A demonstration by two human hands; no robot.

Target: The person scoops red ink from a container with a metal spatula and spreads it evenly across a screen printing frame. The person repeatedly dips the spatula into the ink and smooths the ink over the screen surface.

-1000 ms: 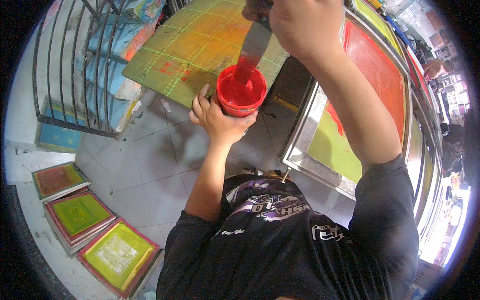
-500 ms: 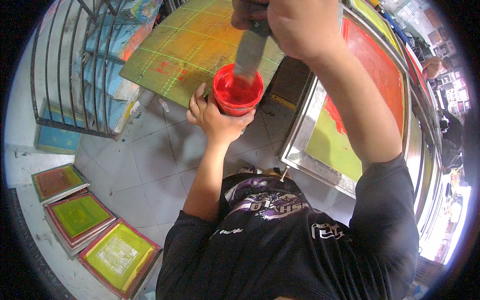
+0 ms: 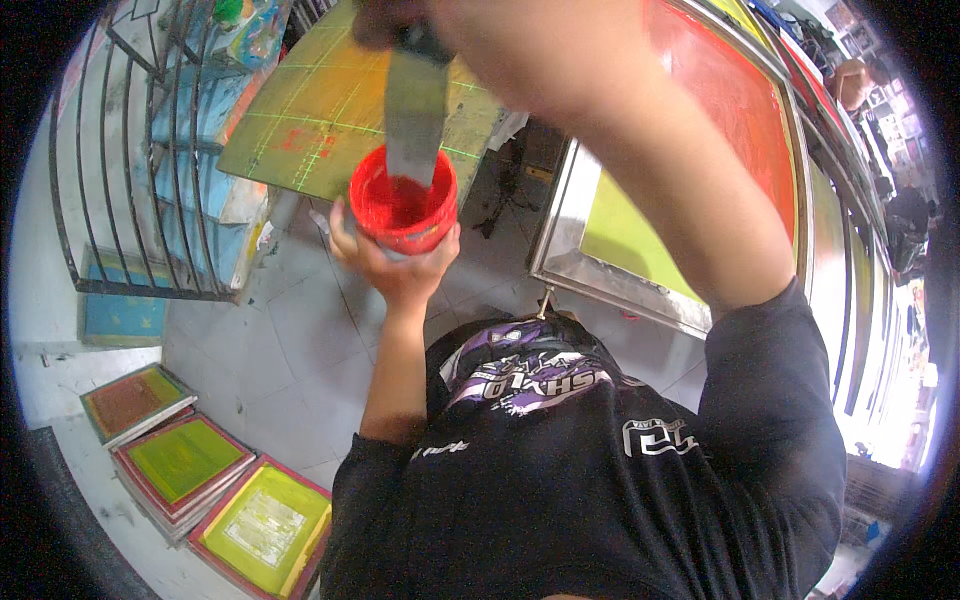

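Note:
Just beyond my body, a red plastic cup point(image 3: 408, 238) of red ink point(image 3: 395, 205) is held up, slightly tilted, by my left hand point(image 3: 398, 275). Its fingers and thumb wrap round the cup's lower part. At the top edge my right hand point(image 3: 475, 35), partly cut off and blurred, grips the dark handle of a scraper with a wide flat metal blade point(image 3: 416, 105). The blade points down and its lower end is inside the cup. Red smears coat the cup's inner wall.
Behind the cup lies a greenish board point(image 3: 290, 125) with bright green grid lines. A metal-framed printing screen point(image 3: 640, 245) spread with red ink is at right. Left stands a black metal railing point(image 3: 130, 285); below it, several small framed screens point(image 3: 190, 455) rest in stacks.
My hands have moved left with the cup and scraper. The scraper blade, blurred before, now shows more sharply inside the cup. The whole view has also shifted a little.

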